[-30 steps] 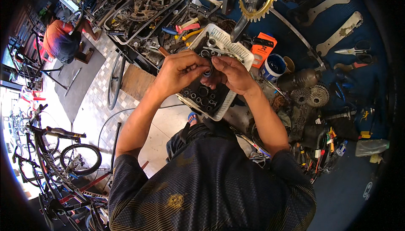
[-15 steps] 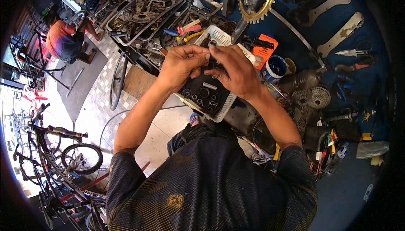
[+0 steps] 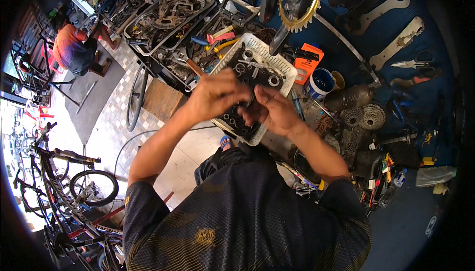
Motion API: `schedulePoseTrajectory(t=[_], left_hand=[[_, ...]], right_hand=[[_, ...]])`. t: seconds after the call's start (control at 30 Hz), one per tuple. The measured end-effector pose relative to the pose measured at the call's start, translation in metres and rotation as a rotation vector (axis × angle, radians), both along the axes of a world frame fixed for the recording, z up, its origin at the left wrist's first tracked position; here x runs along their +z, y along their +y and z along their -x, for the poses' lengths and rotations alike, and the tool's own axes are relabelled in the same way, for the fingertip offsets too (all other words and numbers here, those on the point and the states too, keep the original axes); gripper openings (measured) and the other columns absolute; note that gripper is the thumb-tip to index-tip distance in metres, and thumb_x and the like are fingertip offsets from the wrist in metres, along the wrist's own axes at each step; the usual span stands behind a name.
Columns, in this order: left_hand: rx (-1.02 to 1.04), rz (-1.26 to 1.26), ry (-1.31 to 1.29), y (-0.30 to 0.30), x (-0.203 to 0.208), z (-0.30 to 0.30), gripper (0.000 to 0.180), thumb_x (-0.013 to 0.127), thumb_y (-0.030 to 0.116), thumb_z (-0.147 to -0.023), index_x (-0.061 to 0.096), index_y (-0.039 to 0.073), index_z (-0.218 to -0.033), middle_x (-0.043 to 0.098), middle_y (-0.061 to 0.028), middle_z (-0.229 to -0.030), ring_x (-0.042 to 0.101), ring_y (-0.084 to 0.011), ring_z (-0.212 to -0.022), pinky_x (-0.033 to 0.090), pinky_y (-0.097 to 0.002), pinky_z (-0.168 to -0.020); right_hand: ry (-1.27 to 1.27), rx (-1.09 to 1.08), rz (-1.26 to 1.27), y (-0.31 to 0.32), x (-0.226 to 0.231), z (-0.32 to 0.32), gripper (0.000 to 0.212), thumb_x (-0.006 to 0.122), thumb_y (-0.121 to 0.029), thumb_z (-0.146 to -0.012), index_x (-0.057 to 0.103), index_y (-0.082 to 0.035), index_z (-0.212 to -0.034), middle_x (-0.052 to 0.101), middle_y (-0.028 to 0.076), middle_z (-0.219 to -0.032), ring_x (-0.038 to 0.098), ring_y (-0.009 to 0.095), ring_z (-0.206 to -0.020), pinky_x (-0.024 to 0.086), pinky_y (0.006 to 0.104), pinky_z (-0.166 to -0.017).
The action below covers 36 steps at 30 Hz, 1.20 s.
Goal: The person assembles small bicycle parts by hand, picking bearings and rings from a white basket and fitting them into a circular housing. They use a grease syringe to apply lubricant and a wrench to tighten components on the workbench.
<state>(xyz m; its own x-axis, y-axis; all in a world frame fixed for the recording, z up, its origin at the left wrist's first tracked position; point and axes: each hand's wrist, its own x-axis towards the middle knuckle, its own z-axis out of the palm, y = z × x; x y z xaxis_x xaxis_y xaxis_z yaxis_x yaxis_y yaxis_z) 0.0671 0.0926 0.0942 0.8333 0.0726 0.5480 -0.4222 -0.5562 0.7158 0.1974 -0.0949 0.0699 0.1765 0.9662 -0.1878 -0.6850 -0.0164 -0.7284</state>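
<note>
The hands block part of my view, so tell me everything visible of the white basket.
The white basket is roughly rectangular and plastic-looking, with perforated walls and a dark, grimy-looking bottom. It sits open side up, slanted across the view, left of an orange packet. Metal rings and other small parts lie inside. The left hand and right hand hide its middle; whether they touch it is unclear.
</note>
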Motion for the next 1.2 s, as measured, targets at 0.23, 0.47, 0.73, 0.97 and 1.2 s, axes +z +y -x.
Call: schedulePoseTrajectory(t=[0.23, 0.47, 0.73, 0.97, 1.2], left_hand=[[0.101, 0.136, 0.097, -0.039, -0.064, 0.044, 0.012, 0.078, -0.001, -0.086, 0.079, 0.001, -0.097, 0.072, -0.0086, -0.083, 0.062, -0.0208, -0.075, 0.050, -0.0350, -0.069], [0.221, 1.073, 0.426, -0.062, -0.089, 0.050, 0.010, 0.071, 0.004, -0.098, 0.076, -0.001, -0.105, 0.073, -0.0013, -0.085, 0.056, -0.0046, -0.064, 0.043, -0.0217, -0.057], [0.305, 0.497, 0.162, -0.059, -0.095, 0.040, 0.010, 0.075, 0.003, -0.094, 0.077, -0.001, -0.103, 0.070, -0.0042, -0.086, 0.062, -0.0088, -0.067, 0.048, -0.0231, -0.057], [0.261, 0.207, 0.035, -0.046, -0.091, 0.033, 0.010, 0.078, 0.000, -0.090, 0.078, 0.002, -0.100, 0.073, -0.0055, -0.089, 0.064, -0.0100, -0.071, 0.049, -0.0230, -0.061], [0.674, 0.886, -0.024, -0.048, -0.088, 0.060, 0.012, 0.071, 0.007, -0.100, 0.073, 0.000, -0.109, 0.078, -0.0092, -0.097, 0.056, -0.0041, -0.062, 0.046, -0.0196, -0.055]], right_hand=[[0.128, 0.102, 0.164, -0.022, -0.053, 0.037, 0.043, 0.059, -0.045, -0.105, 0.064, -0.003, -0.113, 0.075, 0.013, -0.096, 0.073, 0.018, -0.075, 0.062, 0.0318, -0.069], [-1.753, -0.316, -0.249, -0.020, -0.047, 0.034, 0.051, 0.079, -0.026, -0.091, 0.062, -0.001, -0.131, 0.068, 0.019, -0.116, 0.068, 0.033, -0.110, 0.057, 0.0391, -0.091], [-0.554, -0.126, 0.049, -0.015, -0.060, 0.031, 0.039, 0.069, -0.036, -0.101, 0.064, -0.003, -0.121, 0.070, 0.012, -0.111, 0.073, 0.020, -0.092, 0.062, 0.0328, -0.077], [-0.044, 0.059, 0.161, -0.006, -0.060, 0.009, 0.034, 0.066, -0.038, -0.103, 0.064, -0.007, -0.116, 0.068, 0.003, -0.099, 0.066, 0.011, -0.083, 0.058, 0.0286, -0.068], [-0.718, -0.119, 0.249, 0.021, -0.066, -0.053, 0.039, 0.075, -0.034, -0.098, 0.061, -0.002, -0.114, 0.066, 0.006, -0.091, 0.064, 0.012, -0.075, 0.057, 0.0282, -0.060]])
